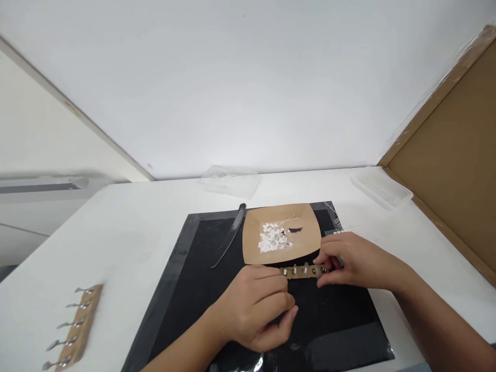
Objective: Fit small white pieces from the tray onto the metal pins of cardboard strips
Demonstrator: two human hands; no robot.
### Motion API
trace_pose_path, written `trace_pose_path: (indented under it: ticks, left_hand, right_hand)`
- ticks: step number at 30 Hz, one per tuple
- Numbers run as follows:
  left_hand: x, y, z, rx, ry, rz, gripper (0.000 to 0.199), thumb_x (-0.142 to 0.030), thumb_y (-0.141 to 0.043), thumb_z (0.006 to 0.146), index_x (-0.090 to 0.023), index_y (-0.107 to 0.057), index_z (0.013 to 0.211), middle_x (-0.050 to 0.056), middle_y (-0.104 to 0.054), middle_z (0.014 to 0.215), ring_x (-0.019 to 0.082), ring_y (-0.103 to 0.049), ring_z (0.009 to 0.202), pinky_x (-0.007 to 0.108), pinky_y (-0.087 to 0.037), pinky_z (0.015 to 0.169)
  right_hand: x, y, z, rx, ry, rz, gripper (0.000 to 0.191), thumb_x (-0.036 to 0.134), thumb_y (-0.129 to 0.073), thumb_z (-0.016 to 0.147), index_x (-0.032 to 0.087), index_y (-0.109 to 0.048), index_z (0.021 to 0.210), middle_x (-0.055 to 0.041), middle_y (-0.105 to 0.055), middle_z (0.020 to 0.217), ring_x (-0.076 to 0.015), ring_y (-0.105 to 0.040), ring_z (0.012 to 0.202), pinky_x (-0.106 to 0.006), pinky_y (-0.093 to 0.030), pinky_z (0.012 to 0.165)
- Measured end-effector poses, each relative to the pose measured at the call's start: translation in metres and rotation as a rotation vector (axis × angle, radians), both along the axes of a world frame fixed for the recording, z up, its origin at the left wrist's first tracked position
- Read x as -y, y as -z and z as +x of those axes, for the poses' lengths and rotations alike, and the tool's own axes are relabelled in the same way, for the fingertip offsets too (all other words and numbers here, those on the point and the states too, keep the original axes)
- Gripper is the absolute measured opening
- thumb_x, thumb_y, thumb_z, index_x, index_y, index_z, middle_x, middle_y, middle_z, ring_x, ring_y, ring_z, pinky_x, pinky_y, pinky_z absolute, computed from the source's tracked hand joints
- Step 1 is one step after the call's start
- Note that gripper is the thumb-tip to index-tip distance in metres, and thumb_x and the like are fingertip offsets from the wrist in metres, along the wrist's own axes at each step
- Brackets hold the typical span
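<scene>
A narrow brown strip (300,272) with small metal and clear pieces along it lies on the black mat (205,248), just in front of a tan paper tray (310,232). White round bits and a dark scrap are in the tray. My left hand (261,307) has its fingers curled over the strip's left end, which they hide. At the right end, my right hand (343,261) pinches the strip between thumb and fingers.
A dark curved tool (234,227) lies left of the tray. Behind it is a clear plastic bag (230,181). A clear plastic box (382,188) stands at the back right by a cardboard panel (453,139). A wooden strip with metal hooks (83,330) lies at left.
</scene>
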State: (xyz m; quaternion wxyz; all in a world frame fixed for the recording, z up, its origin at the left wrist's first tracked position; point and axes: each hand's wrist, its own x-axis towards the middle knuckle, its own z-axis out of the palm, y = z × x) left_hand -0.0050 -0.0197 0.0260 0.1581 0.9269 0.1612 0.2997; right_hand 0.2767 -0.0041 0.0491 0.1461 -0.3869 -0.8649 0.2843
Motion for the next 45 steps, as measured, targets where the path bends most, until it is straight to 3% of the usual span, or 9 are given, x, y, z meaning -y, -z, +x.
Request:
trace_pose_path:
  ticks: [3,8,12,45]
  left_hand:
    - [0.0005,-0.0021,-0.0008,-0.029,-0.002,0.020,0.014,-0.014,-0.064,0.082,-0.025,-0.072,0.078,0.003,-0.061,0.058,0.017,-0.053,0.050,0.032,-0.040,0.049]
    - [0.0000,-0.0033,0.0007,-0.021,0.013,0.213,0.014,-0.012,-0.063,0.083,-0.023,-0.071,0.079,0.002,-0.060,0.058,0.017,-0.050,0.051,0.033,-0.036,0.048]
    - [-0.0003,0.0003,0.0044,0.125,-0.004,0.250,0.011,-0.010,-0.062,0.083,-0.019,-0.067,0.080,0.000,-0.056,0.059,0.016,-0.046,0.051,0.033,-0.033,0.047]
    - [0.0005,-0.0005,0.0057,0.149,-0.005,0.285,0.008,-0.009,-0.066,0.081,-0.016,-0.068,0.078,0.000,-0.053,0.061,0.017,-0.039,0.055,0.035,-0.027,0.048]
  right_hand:
    - [-0.0014,0.0016,0.0001,0.009,-0.003,0.000,0.028,0.037,-0.093,0.081,0.021,-0.071,0.087,0.0027,-0.067,0.078,-0.0135,-0.060,0.069,-0.025,-0.042,0.058]
    - [-0.0038,0.0042,0.0017,-0.005,0.011,-0.038,0.028,0.041,-0.091,0.083,0.021,-0.072,0.089,0.0030,-0.066,0.078,-0.0130,-0.059,0.069,-0.025,-0.041,0.059]
    - [-0.0054,0.0044,0.0019,0.045,0.026,-0.095,0.032,0.046,-0.090,0.084,0.020,-0.072,0.089,0.0021,-0.067,0.081,-0.0138,-0.059,0.073,-0.025,-0.040,0.062]
    - [-0.0045,0.0030,-0.0002,0.164,0.024,-0.025,0.031,0.047,-0.087,0.088,0.021,-0.070,0.091,0.0055,-0.066,0.077,-0.0131,-0.059,0.073,-0.027,-0.034,0.065]
